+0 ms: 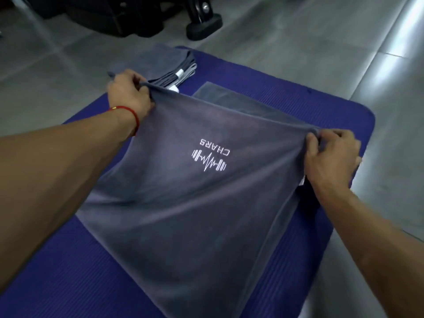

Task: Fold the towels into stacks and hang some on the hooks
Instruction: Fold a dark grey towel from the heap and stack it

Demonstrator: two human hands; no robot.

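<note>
Head camera view, looking down over both forearms: a person holds a grey towel [183, 203] stretched above a blue exercise mat [286, 92] laid on a grey tiled floor [298, 42]. The left hand [129, 97] pinches the towel's far left corner, fingers curled round the hem, a red cord bracelet [135, 121] at the wrist; the right hand [330, 154] grips the far right corner the same way. The raised edge between the two hands runs taut from far left to near right, and the cloth slopes down from it toward the near side, its long axis running from that lifted edge back toward the person. A white logo [210, 158] of a barbell and pulse line with the word CHARS sits near the held edge, reading upside down from this angle. Beyond the raised edge part of grey towel cloth [229, 95] lies flat on the mat. A stack of folded grey towels [169, 65] rests at the mat's far left corner. Dark equipment [204, 21] stands on the floor beyond.
</note>
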